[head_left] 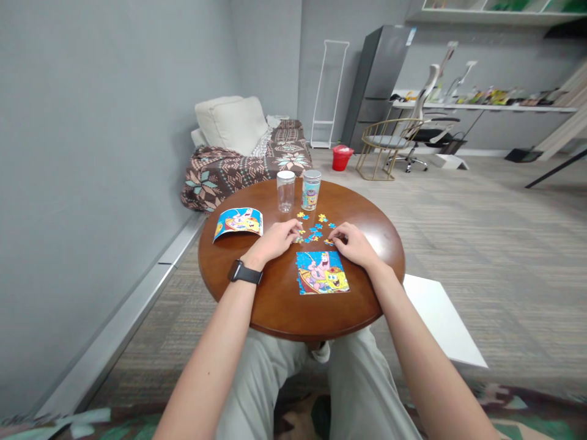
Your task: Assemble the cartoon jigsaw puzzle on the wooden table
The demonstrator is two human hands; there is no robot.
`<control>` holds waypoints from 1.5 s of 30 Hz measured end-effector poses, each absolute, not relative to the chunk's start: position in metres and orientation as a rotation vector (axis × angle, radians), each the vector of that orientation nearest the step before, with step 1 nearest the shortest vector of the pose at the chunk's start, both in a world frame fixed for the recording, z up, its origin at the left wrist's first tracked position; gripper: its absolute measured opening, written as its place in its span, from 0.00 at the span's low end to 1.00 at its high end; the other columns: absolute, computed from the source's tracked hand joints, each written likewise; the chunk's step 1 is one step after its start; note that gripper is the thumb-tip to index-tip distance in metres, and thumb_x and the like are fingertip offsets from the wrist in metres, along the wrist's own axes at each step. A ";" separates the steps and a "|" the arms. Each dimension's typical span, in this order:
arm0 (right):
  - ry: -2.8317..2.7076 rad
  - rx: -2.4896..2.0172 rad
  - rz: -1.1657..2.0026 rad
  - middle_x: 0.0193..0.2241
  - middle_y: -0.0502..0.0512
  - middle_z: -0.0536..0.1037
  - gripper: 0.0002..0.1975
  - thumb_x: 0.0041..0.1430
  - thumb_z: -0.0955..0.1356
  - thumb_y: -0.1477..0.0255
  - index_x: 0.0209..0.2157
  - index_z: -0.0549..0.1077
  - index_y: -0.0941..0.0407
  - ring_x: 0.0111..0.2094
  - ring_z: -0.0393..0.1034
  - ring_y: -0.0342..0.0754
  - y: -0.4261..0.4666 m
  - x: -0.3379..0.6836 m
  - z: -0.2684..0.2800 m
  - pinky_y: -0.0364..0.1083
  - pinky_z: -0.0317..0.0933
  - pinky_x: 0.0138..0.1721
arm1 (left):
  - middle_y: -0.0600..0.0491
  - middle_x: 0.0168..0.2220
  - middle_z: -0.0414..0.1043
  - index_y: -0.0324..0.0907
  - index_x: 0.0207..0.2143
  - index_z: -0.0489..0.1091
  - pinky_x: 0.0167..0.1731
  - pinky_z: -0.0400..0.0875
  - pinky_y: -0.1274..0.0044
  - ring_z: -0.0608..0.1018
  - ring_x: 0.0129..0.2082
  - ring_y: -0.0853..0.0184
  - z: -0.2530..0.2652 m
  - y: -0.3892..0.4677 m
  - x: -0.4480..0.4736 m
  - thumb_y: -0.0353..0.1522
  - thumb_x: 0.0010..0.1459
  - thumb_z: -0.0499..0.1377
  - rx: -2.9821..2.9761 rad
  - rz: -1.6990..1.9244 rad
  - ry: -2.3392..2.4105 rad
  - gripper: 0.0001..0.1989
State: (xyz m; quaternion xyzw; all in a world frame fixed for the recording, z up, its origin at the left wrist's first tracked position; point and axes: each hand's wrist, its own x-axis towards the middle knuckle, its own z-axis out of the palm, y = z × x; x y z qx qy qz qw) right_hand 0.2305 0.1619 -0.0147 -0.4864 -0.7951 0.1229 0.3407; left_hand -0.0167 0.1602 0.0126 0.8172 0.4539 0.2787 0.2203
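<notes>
Several loose jigsaw puzzle pieces (315, 232) in blue and yellow lie scattered on the round brown table (275, 305). At the left edge of that scatter, my left hand (277, 240) has its fingers curled down among the pieces; what lies between them is too small to make out. My right hand (354, 244) pinches a puzzle piece (329, 242) low over the tabletop on the right side. Nearer to me is a joined, square cartoon puzzle (323, 273), with a pink figure and a yellow one; its left edge is uneven.
A curved picture sheet (239, 222) stands at the table's left. Behind the pieces stand a clear jar (285, 194) with a white lid and a printed jar (310, 192). A covered sofa (247, 159), red bucket (341, 159) and gold-framed chair (385, 143) are beyond.
</notes>
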 end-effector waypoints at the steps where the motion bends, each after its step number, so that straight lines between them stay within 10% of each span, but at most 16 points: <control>1: -2.085 -1.247 0.325 0.31 0.54 0.74 0.07 0.52 0.65 0.77 0.28 0.75 0.55 0.35 0.67 0.49 0.162 0.230 -0.015 0.48 0.62 0.41 | 0.52 0.37 0.77 0.42 0.40 0.69 0.40 0.71 0.76 0.78 0.37 0.66 0.012 0.161 -0.017 0.27 0.59 0.52 2.268 0.774 1.252 0.09; 45: -1.867 -1.319 0.487 0.28 0.53 0.78 0.04 0.48 0.70 0.71 0.29 0.73 0.55 0.29 0.70 0.46 0.169 0.234 -0.021 0.47 0.66 0.35 | 0.51 0.37 0.76 0.39 0.39 0.71 0.42 0.70 0.75 0.76 0.38 0.67 0.006 0.159 -0.008 0.25 0.55 0.59 2.366 0.745 1.099 0.08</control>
